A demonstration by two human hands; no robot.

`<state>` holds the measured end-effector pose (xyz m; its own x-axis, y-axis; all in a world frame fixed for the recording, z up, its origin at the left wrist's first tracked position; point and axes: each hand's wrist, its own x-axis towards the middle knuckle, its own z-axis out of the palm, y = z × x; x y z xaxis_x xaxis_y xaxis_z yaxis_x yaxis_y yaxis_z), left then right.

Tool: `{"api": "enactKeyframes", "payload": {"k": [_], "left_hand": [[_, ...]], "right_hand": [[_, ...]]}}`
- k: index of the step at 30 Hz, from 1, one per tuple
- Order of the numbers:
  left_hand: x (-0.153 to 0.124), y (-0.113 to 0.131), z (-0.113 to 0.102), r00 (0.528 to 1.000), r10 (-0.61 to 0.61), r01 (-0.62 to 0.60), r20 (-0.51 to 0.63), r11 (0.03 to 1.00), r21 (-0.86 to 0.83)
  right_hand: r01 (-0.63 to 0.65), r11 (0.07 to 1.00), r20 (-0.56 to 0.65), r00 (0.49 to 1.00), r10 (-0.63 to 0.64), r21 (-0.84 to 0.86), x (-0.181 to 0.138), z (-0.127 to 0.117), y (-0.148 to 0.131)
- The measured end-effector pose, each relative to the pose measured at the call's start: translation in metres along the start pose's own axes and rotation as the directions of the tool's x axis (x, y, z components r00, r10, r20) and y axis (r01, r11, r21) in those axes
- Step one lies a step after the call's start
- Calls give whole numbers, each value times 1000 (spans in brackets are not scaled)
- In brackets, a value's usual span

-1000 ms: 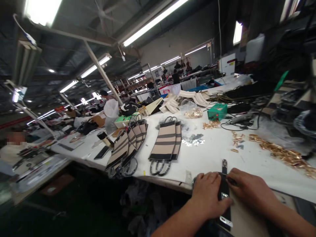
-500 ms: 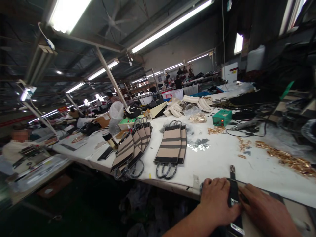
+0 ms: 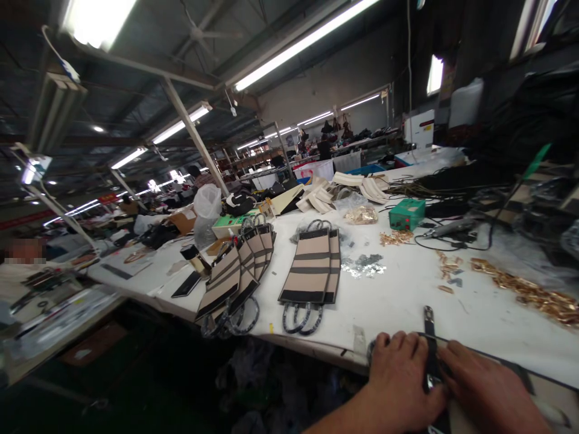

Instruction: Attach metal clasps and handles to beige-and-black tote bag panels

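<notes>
A black strap (image 3: 429, 330) with a metal-fitted tip and shiny metal fittings lies across a beige bag panel with dark bands (image 3: 549, 392) at the table's front edge. My left hand (image 3: 400, 374) is closed over the strap from its left side, with the thumb reaching across it. From the right, my right hand (image 3: 486, 380) presses its bent fingers against the strap's other edge. The hands nearly meet and cover the strap's middle. Whatever the right fingertips may pinch is hidden.
Striped bag panels with wrapped handles lie in two stacks, a middle one (image 3: 307, 265) and a left one (image 3: 226, 277). Gold metal pieces (image 3: 527, 286) spread at right, near a green box (image 3: 407, 214) and a corded tool (image 3: 452, 228). Another person (image 3: 20, 271) sits far left.
My hands stay on the strap; both have shifted slightly, with the left thumb farther over the metal fittings. The view has turned a little to the right.
</notes>
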<state>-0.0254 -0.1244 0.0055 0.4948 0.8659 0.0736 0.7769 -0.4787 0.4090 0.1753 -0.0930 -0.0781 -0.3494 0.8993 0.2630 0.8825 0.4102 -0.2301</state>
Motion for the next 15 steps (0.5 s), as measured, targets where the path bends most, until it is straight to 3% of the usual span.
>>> {"api": "enactKeyframes", "payload": {"k": [3,6,12,15], "left_hand": [[2,0,0,1000,12,-13,9,999,41],[6,-1,1,999,28,-30,30,997,76],[10,0,11,999,-43,40,15,988,147],[19,-9,18,999,-13,21,-38,976,219]], "right_hand": [[23,1000,-28,999,-23,-15,4,3,2],[16,1000,38,999,-15,-20,11,-6,-4],[-65,995,217,973,82,-81,22,-67,-33],[-138,990,245,959,142,-35,34,-84,-18]]}}
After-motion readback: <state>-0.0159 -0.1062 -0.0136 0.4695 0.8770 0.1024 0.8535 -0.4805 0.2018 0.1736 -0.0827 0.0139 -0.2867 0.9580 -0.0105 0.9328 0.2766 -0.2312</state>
